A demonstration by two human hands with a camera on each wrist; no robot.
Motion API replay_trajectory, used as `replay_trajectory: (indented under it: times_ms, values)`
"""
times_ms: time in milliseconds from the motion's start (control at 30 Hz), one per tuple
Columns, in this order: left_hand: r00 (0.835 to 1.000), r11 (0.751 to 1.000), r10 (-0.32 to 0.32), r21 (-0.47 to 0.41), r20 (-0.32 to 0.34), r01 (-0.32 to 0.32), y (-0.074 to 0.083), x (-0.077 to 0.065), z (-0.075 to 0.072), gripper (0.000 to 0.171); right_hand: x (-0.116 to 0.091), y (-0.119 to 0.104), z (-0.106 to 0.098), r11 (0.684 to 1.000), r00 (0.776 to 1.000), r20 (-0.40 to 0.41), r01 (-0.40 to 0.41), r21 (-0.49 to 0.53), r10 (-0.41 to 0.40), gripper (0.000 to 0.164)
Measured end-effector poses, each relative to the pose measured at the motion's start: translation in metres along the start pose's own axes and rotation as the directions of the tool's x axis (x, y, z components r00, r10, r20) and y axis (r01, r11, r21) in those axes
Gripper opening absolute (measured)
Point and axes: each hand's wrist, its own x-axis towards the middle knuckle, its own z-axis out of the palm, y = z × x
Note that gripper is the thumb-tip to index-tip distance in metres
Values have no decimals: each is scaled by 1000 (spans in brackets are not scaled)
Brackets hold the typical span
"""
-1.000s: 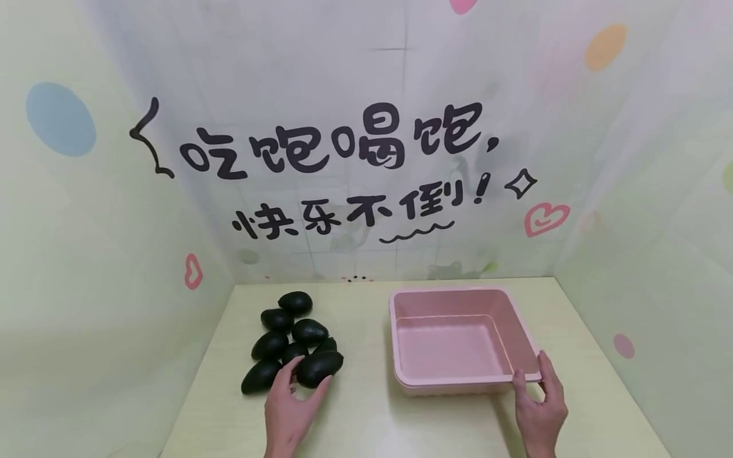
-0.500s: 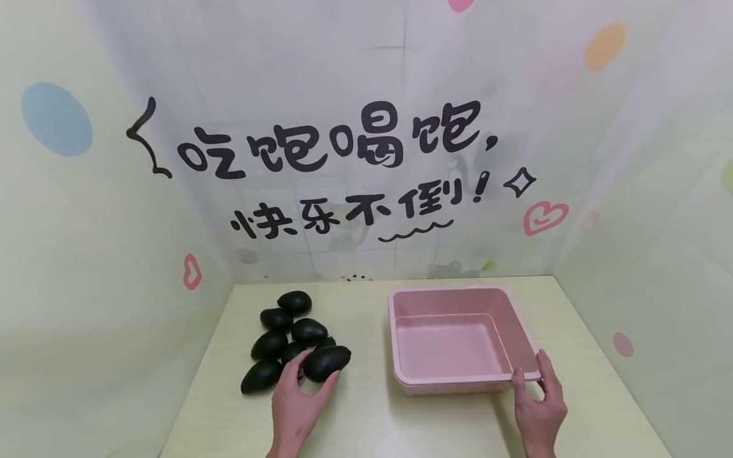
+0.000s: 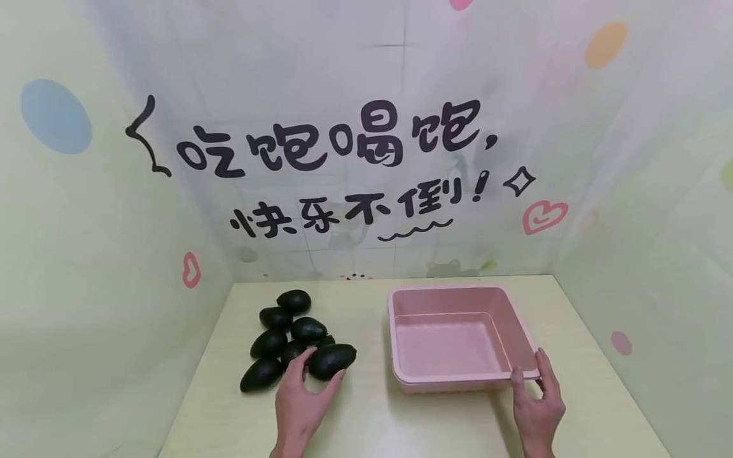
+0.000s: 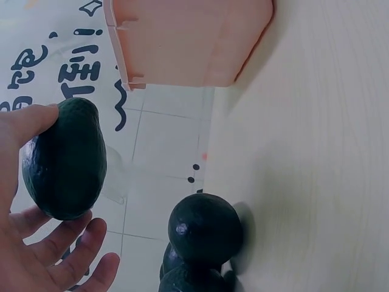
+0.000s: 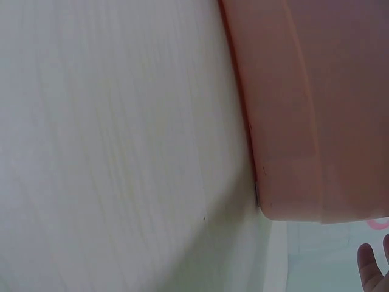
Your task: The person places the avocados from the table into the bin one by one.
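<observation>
A dark green avocado (image 3: 332, 361) is held between the thumb and fingers of my left hand (image 3: 300, 404), raised off the table in the left wrist view. Beside it lies a group of several more dark avocados (image 3: 269, 344), partly hidden behind the hand and the held fruit. My right hand (image 3: 538, 413) grips the near right corner of a pink plastic bin (image 3: 452, 350), thumb on the near rim and fingers at the right side. Nothing lies inside the bin. The right wrist view shows the bin's outer wall (image 5: 322, 121) and only some fingertips.
Both the bin and the avocados rest on a pale wood-look table (image 3: 366, 420). Behind it hangs a light backdrop (image 3: 366, 254) with black lettering, and similar sheets enclose the left and right sides. A strip of bare tabletop separates the avocados from the bin.
My left hand has lifted the avocado and moved it a little right, away from the others. The right hand stays at the bin's corner.
</observation>
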Motion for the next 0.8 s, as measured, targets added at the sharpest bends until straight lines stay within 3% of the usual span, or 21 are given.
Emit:
replay_trajectory:
  times_ms: [367, 600, 800]
  values:
    - [999, 999, 41, 6, -27, -41, 4, -2, 3, 68, 2, -27, 0, 999, 1000, -10, 26, 19, -26, 55]
    - [999, 999, 52, 2, -7, -52, 6, -3, 7, 70, 2, -33, -1, 1000, 1000, 2, -7, 25, 7, 57]
    - [998, 998, 59, 9, 1, -59, 10, -2, 8, 70, 3, -37, -1, 998, 1000, -6, 28, 47, -28, 53]
